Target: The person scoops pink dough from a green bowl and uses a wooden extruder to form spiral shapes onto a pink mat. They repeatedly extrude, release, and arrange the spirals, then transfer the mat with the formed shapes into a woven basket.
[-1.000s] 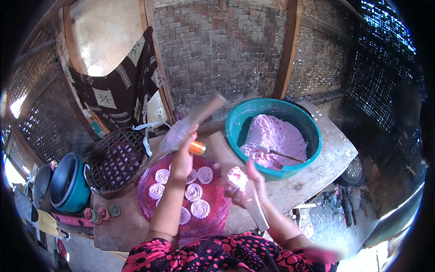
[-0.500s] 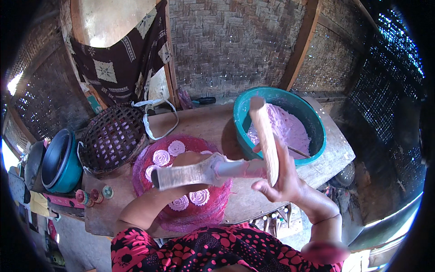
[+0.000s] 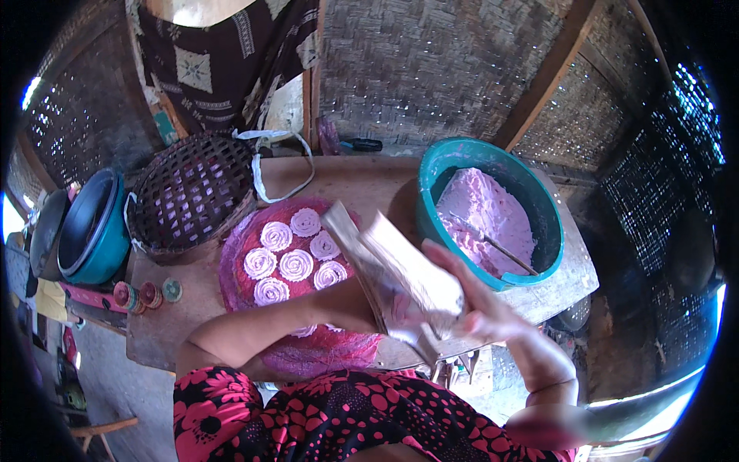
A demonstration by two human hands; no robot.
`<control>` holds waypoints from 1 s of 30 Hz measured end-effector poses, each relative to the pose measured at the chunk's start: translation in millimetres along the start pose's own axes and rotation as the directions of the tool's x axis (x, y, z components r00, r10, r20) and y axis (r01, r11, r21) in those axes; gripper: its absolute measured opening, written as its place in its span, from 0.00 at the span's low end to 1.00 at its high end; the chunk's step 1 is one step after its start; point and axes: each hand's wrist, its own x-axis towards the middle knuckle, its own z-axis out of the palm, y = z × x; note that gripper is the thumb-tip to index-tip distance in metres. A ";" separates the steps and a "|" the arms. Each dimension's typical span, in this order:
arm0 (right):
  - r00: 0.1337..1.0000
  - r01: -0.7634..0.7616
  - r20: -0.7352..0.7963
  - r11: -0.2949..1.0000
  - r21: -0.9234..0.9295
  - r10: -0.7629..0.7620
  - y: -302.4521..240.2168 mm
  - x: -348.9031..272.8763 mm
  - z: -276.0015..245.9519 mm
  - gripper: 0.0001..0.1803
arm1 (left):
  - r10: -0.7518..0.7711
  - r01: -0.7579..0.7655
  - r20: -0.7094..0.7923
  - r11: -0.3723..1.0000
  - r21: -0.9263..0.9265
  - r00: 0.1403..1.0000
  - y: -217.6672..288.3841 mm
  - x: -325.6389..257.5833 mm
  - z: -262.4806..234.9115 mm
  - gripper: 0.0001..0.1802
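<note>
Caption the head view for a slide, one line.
Both hands grip a wooden press above a pink tray of piped pink spirals, beside a teal basin of pink dough.

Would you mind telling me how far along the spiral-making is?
Done: six pink spirals lie on the round tray. In hand: both hands hold the wooden press above the tray. Left: much pink dough remains in the teal basin, and the tray's near part has room.

Single head-worn fisheye view, looking steeply down from close above the wooden table (image 3: 231, 323). Woven wall beyond the table at top; person's forearms enter from below it.
</note>
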 end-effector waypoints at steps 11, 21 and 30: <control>0.827 -0.447 0.538 0.771 0.454 0.163 25.0 -5.4 -33.2 0.86 | 0.262 -0.482 -0.455 0.049 -0.875 0.851 19.1 51.0 -119.1 0.46; 0.747 -0.663 0.343 0.605 0.441 0.569 88.7 43.4 -56.3 0.46 | -0.305 -0.674 -0.604 -0.250 -0.696 0.737 -221.1 39.9 -50.1 0.34; 0.674 -0.738 0.239 0.650 0.182 0.699 68.2 64.4 -51.0 0.38 | -0.212 -0.782 -0.757 -0.267 -0.564 0.618 -250.2 22.0 -38.8 0.30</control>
